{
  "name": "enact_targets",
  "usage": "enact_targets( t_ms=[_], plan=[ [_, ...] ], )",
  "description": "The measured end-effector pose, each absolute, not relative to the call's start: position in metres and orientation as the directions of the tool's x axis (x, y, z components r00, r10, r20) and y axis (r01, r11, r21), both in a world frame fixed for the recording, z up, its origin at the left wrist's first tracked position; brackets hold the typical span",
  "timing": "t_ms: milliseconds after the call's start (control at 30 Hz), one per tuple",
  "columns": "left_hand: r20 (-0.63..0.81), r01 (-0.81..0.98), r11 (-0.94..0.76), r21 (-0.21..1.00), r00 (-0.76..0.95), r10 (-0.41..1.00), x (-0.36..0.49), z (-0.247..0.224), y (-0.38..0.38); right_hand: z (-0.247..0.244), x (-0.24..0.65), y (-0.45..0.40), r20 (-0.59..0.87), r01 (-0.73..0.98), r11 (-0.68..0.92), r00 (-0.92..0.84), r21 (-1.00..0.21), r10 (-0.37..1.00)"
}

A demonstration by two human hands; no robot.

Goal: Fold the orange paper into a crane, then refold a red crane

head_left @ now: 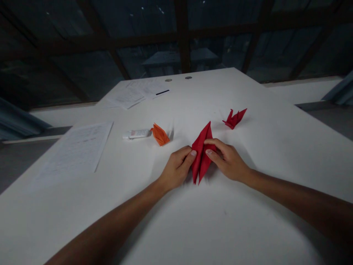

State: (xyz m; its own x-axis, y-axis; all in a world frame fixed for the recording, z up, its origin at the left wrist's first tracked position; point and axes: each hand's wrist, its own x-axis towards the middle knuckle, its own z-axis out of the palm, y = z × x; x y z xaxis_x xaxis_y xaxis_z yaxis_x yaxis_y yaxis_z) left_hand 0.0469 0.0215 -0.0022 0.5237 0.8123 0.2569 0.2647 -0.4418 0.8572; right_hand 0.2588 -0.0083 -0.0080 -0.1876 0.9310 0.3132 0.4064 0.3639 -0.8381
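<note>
A red sheet of origami paper point(202, 158), folded into a long diamond with a slit down its lower half, is held just above the table between both hands. My left hand point(178, 167) pinches its left edge, thumb on top and the other fingers curled behind. On the other side, my right hand point(228, 160) grips the right flap, with the thumb and index finger at the paper near the middle crease. Beyond my right hand stands a finished red paper crane point(234, 118). An orange paper crane point(160, 135) rests on the table to the left of the diamond.
A white tube point(136, 134) lies beside the orange crane. Written sheets of paper point(79, 147) lie at the left, with more papers point(138, 92) at the far left. Two round discs point(188, 77) sit near the far edge of the white table point(176, 228). Dark windows point(149, 55) stand behind.
</note>
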Motion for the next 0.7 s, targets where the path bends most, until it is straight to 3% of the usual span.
enact_targets(
  t_ms=[300,700],
  plan=[
    [0.282,0.284,-0.474,0.834,0.517,0.808,0.0475,-0.0001,0.0208,-0.0108,0.258,-0.005,0.305,0.259,0.33,-0.133,-0.908,0.943],
    [0.322,0.352,-0.524,0.775,0.494,0.807,0.0473,0.0024,0.0193,-0.0167,0.255,-0.0004,0.231,0.271,0.207,0.059,-0.94,0.971]
  ],
)
